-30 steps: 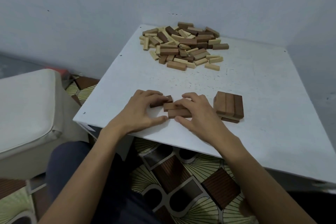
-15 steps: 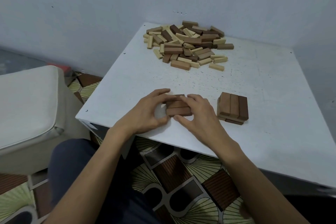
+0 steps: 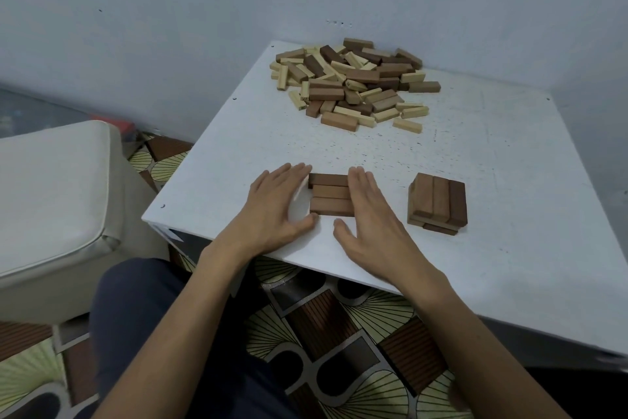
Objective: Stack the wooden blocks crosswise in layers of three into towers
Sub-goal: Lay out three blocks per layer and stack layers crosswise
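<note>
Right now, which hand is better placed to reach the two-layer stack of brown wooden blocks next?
The right hand, probably: the stack sits on its outer side across bare white table, while the left hand would cross the three-block row between them.

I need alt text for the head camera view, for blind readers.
The left hand and right hand press flat against the two ends of a row of three brown blocks on a white table. A two-layer block stack stands to the right; a loose pile of blocks lies at the far side.
</note>
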{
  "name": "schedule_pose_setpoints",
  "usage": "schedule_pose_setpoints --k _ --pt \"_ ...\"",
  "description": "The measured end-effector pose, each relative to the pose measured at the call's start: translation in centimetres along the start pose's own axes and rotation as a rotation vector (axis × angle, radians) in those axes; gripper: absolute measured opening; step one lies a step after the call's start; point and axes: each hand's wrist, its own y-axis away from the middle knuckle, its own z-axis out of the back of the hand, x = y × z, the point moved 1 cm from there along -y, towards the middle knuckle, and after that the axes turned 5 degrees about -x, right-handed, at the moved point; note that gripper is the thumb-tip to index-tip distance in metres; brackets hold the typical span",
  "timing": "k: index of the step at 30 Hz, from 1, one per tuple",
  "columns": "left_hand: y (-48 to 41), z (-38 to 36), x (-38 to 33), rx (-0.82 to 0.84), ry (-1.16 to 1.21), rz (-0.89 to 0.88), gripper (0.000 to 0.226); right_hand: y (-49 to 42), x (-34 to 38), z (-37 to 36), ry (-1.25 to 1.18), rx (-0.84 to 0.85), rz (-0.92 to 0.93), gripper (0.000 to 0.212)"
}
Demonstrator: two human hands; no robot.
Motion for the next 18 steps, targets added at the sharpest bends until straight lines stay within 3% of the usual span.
schedule_pose_setpoints --k 3,7,18 --pt "0.6 -0.2 -0.3 0.06 -0.195 0.048 0.103 0.2 0.0 -0.3 0.064 -0.005 -0.037 0.079" --pt "1.0 -0.5 -1.7 0.127 -0.334 0.04 0.097 -0.1 -0.3 -0.6 0.173 0.024 -0.077 0.077" --pt "0.3 -1.5 -2.5 0.153 -0.386 0.043 0.095 -0.5 0.1 -0.9 0.221 0.063 -0.061 0.071"
